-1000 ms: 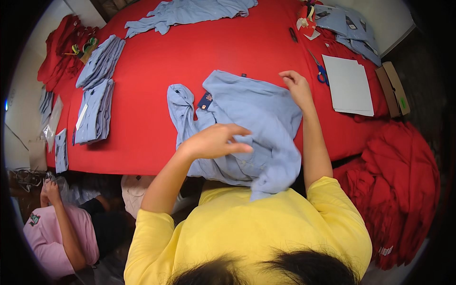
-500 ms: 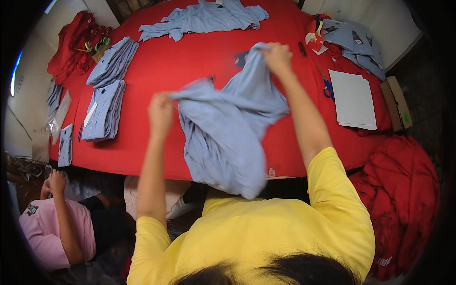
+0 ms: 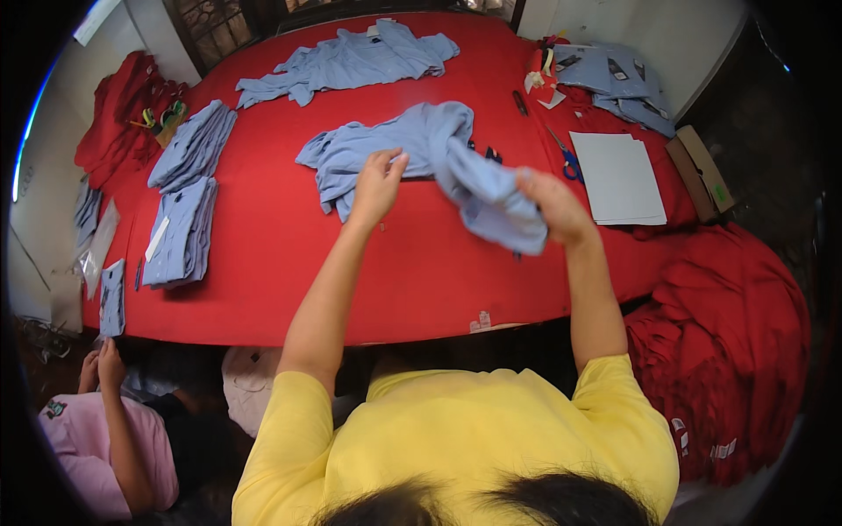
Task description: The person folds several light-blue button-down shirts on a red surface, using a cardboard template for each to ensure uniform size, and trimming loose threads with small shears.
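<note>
R hand (image 3: 557,206) grips the bunched R end of a lt-blue shirt (image 3: 449,151), which is twisted over the mid of the red-covered table (image 3: 351,276); L hand (image 3: 379,186) is at its near edge w/ fingers curled, can't tell if pinching fabric or just overlapping it. Another blue shirt (image 3: 351,66) lies beyond, folded stacks (image 3: 181,228) to the L, white sheets (image 3: 618,180) & blue-handled scissors (image 3: 571,165) to the R.

A head-worn fisheye looks down and forward over the red-covered table (image 3: 421,280).
</note>
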{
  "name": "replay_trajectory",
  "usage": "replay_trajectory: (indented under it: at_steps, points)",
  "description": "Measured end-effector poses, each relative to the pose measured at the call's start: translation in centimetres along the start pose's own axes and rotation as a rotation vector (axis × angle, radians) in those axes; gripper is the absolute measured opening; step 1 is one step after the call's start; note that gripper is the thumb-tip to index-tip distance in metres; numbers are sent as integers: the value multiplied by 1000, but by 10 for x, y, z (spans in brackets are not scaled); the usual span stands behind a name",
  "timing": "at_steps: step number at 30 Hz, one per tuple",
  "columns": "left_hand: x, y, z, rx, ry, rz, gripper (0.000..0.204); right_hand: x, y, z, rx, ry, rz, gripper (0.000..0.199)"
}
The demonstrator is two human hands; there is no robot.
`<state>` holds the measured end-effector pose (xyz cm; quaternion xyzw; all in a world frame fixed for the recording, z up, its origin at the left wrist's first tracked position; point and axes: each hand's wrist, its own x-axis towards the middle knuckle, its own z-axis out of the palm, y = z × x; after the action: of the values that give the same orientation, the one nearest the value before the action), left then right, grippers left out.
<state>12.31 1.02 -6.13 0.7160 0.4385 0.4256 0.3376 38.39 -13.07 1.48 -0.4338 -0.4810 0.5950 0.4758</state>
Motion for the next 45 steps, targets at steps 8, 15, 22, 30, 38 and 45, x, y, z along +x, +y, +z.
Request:
replay_trajectory:
  at_steps: [8,15,22,30,38,45]
  points:
    - [-8,10,100,575,-405,-8,74,-126,-6,28,-195,36,-115,36]
    - [-5,-30,0,-187,329,-11,28,-194,-50,-35,583,130,-510,43]
    - [-96,30,-153,-1662,32,167,53,-209,-52,-67,484,181,-793,44]
    - [-62,-14,-244,-991,238,-213,39,30,-63,-88,673,353,-332,39]
    - [103,172,-340,-805,600,270,42,132,-238,-125,186,60,-936,37]
    - [39,143,-383,177,372,234,82,110,-169,-86,115,184,-653,34]
